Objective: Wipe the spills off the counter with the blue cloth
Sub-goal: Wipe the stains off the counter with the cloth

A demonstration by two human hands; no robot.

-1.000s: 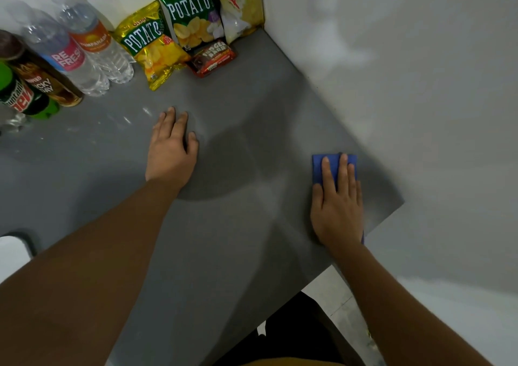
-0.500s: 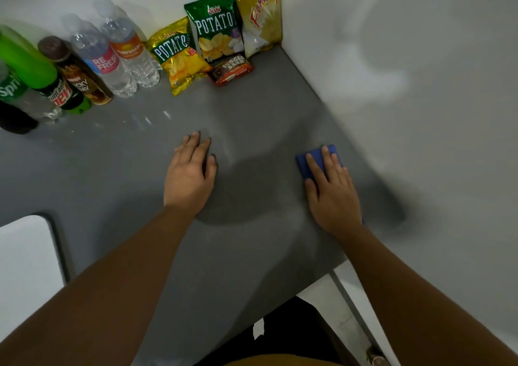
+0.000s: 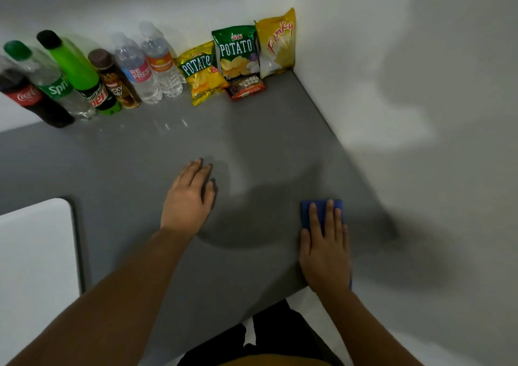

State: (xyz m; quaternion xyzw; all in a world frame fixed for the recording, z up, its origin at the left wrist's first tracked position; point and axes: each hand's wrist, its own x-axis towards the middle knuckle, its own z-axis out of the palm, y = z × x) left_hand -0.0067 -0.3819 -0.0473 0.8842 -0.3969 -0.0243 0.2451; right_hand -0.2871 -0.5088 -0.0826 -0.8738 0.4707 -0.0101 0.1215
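Right hand (image 3: 325, 253) pressed flat, fingers together, on the blue cloth (image 3: 321, 211), which lies on the grey counter (image 3: 266, 141) under and just ahead of the fingertips; left hand (image 3: 189, 197) rests open and flat well to its left, holding nothing. Faint wet glints (image 3: 168, 126) ahead of the left hand appear to be remaining spill. Good practice: keep even palm pressure, sweep in overlapping strokes toward those glints, and stop short of the bottles (image 3: 140, 68).

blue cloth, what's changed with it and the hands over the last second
The right hand, flat on the blue cloth, slid it left across the counter away from the wall, then back right again. Nothing was grasped or released. The left hand stayed pressed flat on the counter; the bottles and snack bags did not move.
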